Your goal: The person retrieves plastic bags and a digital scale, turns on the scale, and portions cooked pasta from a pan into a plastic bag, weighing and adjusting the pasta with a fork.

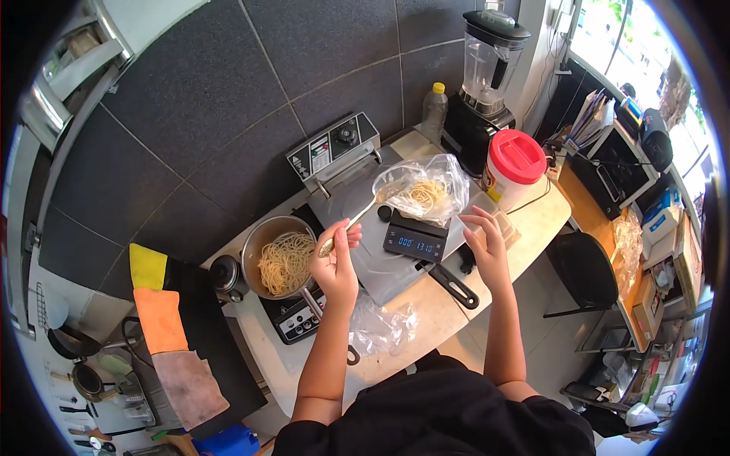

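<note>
My left hand [334, 254] is closed around the handle of a long metal utensil [354, 221]. Its head reaches the near left side of a clear plastic bag [455, 176], and I cannot tell if it is a fork or a spoon. A small heap of cooked noodles [423, 196] lies in the bag, which rests on a black digital scale [414, 242] with a lit blue display. To the right of the scale, my right hand [484, 237] is raised with fingers apart, holding nothing. More noodles [286, 264] sit in a steel pot [248, 258] left of my left hand.
Under the scale is a flat metal appliance [361, 258] with a black handle [452, 286]. A red-lidded tub [515, 163], a blender [493, 64] and a bottle [434, 114] stand behind. The pot is on a cooker [300, 323]; clear plastic [384, 327] lies in front.
</note>
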The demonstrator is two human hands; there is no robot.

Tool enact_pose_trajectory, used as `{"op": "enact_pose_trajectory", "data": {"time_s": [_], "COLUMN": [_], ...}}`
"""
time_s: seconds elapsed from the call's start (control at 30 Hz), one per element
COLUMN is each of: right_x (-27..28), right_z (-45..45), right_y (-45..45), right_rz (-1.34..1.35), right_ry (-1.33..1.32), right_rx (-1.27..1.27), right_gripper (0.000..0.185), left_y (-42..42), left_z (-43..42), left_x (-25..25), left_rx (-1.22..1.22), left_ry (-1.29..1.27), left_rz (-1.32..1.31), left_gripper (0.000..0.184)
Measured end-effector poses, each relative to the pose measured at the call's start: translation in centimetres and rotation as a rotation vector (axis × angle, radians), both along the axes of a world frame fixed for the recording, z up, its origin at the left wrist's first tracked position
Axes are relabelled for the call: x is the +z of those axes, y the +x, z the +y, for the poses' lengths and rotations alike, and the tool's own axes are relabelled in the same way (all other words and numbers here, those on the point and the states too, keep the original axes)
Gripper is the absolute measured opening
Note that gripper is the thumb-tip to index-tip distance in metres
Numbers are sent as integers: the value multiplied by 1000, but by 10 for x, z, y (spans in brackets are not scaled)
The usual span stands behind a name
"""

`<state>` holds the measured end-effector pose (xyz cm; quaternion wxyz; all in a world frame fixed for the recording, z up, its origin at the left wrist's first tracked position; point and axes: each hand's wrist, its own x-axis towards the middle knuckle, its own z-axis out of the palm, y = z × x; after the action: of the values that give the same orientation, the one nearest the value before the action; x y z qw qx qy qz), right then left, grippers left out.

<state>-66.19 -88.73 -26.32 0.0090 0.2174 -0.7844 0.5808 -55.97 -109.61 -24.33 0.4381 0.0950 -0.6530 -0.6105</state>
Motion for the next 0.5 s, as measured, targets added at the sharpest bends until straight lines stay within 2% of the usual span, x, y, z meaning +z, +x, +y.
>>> {"op": "enact_pose_trajectory", "data": {"time_s": [0.1,0.37,0.5], "right_x": [-1,-5,-5], "right_z": [2,-2,-4], "right_y": [-7,-25,-33], "right_rz": [-47,41,43], "right_ry": [-45,-6,-9], "right_rx": [24,-31,-12], "right_gripper": [23,21,21], "left_y": [-5,-19,-30], "left_z": [4,8,9], "left_x": [-2,-4,-9], "left_rx": [-22,-46,-82], "left_ry": [10,4,-97], "left_rz": [-30,-91,-179], "left_gripper": [20,20,18]}}
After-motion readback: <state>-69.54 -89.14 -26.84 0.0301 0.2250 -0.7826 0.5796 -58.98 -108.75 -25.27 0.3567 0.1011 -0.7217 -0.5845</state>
